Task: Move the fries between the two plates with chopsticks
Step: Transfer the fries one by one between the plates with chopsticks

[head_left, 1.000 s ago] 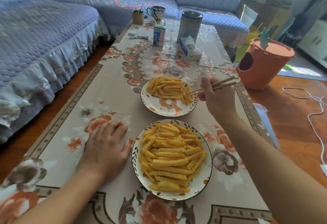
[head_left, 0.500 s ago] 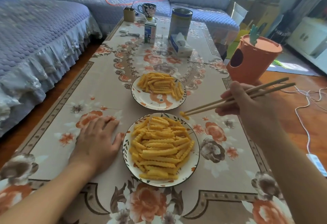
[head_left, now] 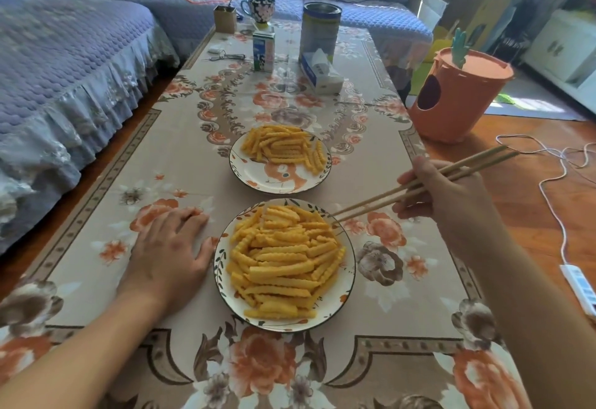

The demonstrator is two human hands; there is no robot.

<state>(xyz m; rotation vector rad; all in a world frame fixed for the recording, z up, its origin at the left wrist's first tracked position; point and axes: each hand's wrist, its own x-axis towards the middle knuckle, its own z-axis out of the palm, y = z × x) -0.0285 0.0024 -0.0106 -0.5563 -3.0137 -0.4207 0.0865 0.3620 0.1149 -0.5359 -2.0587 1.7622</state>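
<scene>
The right hand (head_left: pixel 451 202) is pinching the chopsticks (head_left: pixel 419 184), their tips resting at the right rim of the near plate (head_left: pixel 350 279), touching its fries (head_left: pixel 283 257). The left hand (head_left: pixel 167 253) is lying flat with fingers spread on the counter (head_left: pixel 145 150), just beside that plate. The far plate (head_left: pixel 277 182) (half bare) is carrying a smaller heap of fries (head_left: pixel 283 147).

Single view only, head-worn and wide-angle. It looks forward and steeply down along the floral-clothed rectangular table (head_left: pixel 180 163) from its near short end. Both forearms enter from the bottom corners, close to the lens. The far end, the blue quilted sofa (head_left: pixel 80 53) and the wooden floor (head_left: pixel 532 189) fill the bowed margins.
</scene>
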